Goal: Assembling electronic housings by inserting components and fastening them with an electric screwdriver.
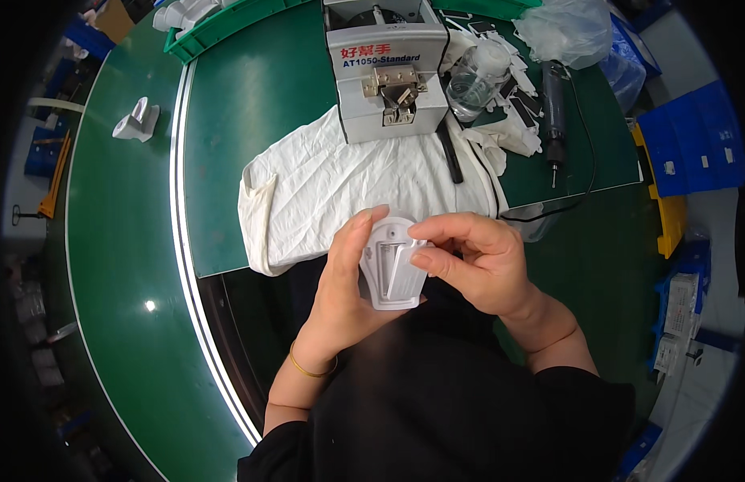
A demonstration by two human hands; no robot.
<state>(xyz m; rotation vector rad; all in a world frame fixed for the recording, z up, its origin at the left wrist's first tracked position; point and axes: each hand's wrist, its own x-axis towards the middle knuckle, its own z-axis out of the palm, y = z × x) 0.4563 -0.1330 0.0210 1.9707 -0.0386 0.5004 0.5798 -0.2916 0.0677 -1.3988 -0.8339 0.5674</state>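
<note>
A white plastic housing [378, 261] with a rounded top, a small hole and a recessed compartment sits in my left hand [340, 273], whose fingers wrap round its left side and underside. My right hand [477, 261] pinches a flat white cover [406, 275] between thumb and forefinger. The cover lies tilted over the right part of the recess; whether it is seated there I cannot tell. Beyond my hands a white cloth [324, 177] is spread over the table's near edge.
A grey bench machine [388, 88] stands on the green table behind the cloth. Right of it are a clear bottle [473, 80], several loose parts and a corded electric screwdriver [554, 120]. Another white part [137, 120] rests at the left, near a green crate [204, 36].
</note>
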